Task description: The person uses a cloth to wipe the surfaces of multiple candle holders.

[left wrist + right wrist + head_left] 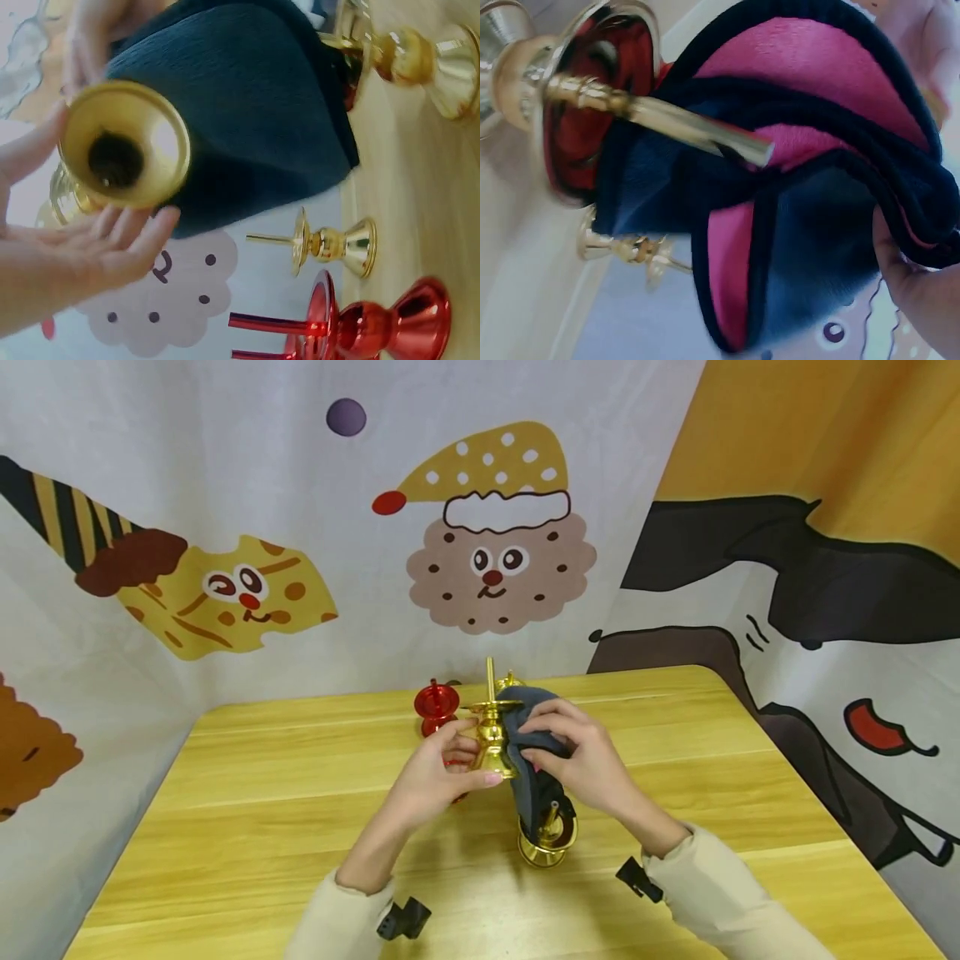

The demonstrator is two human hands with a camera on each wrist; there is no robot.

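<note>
My left hand (pixel 431 772) grips a gold candlestick (pixel 492 735) upright above the table, with its thumb at the flared base. In the left wrist view the hollow underside of that candlestick's base (pixel 161 142) faces the camera. My right hand (pixel 585 756) pinches a dark blue cloth (pixel 527 793) against the candlestick's right side. Pink lining (pixel 795 56) shows in the folds of the cloth in the right wrist view. The cloth's lower end hangs over another gold candlestick (pixel 542 856) standing on the table below.
Behind the left hand stands a red candlestick (pixel 435 702); the left wrist view shows part of a second one next to it. A smaller gold candlestick (pixel 360 247) stands at the back. The wooden table (pixel 262 810) meets a printed curtain (pixel 360 577) behind.
</note>
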